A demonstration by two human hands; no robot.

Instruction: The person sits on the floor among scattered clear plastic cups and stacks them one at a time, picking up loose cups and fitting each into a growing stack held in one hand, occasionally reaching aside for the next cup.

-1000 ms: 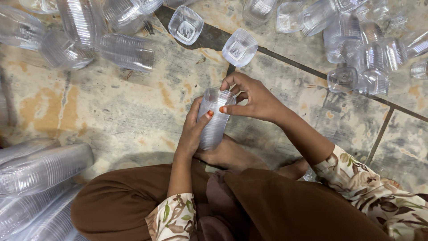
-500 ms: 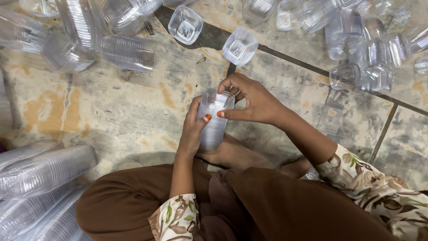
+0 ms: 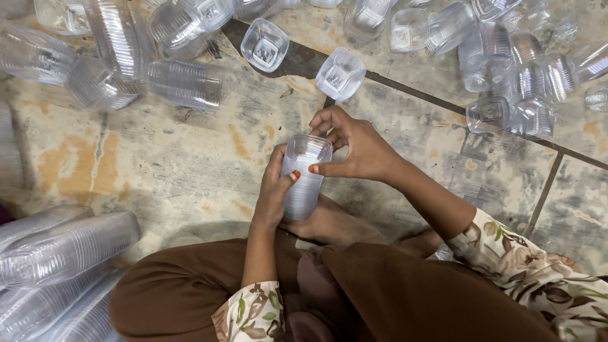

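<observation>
A stack of clear plastic cups (image 3: 304, 180) stands upright in front of my lap. My left hand (image 3: 273, 193) wraps around the stack's lower left side. At the stack's top rim, my right hand (image 3: 354, 145) pinches the uppermost cup with thumb and fingers. Both hands have orange-painted nails. The base of the stack rests near my bare foot (image 3: 335, 225) and is partly hidden by my left hand.
Loose clear cups (image 3: 341, 73) lie scattered on the stained stone floor (image 3: 190, 171) ahead and to the right (image 3: 506, 63). Long nested stacks of cups (image 3: 63, 250) lie at the lower left. My brown skirt (image 3: 380, 297) fills the bottom of the view.
My right hand has stayed at the stack's rim, shifting slightly. The stack and left hand are nearly unchanged; the view has drifted a little.
</observation>
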